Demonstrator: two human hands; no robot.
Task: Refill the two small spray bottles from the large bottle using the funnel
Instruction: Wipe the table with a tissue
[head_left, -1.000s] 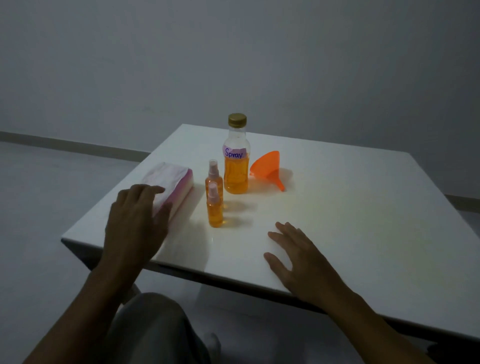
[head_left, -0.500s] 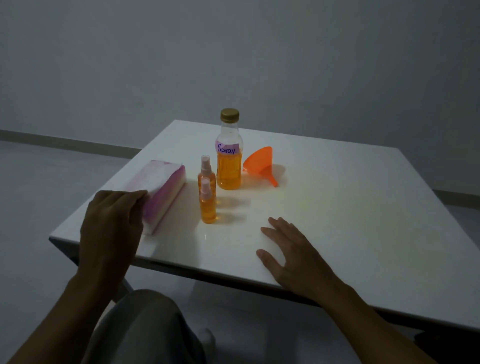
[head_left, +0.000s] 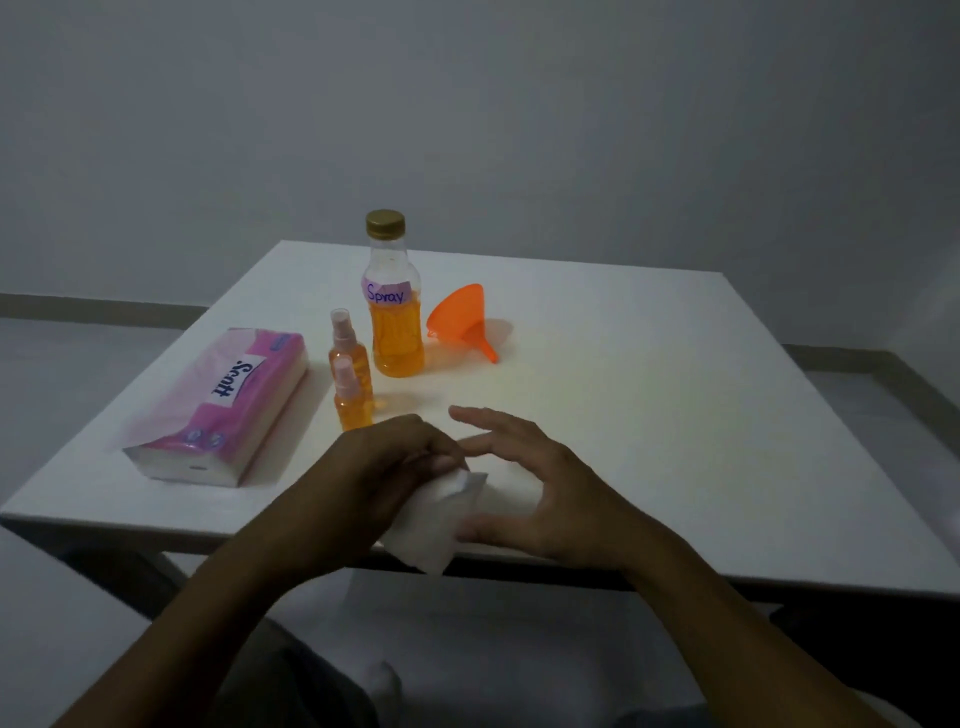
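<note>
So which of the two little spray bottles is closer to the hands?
The front spray bottle, standing just beyond the left hand that holds a tissue. The other spray bottle stands behind it, next to the large bottle.

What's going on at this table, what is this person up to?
A person sits at a white table. Their left hand grips a white tissue, and the right hand is open beside it. The tissue pack lies to the left. The large bottle is capped, the small spray bottles stand closed, and the funnel lies on its side, so refilling hasn't begun.
</note>
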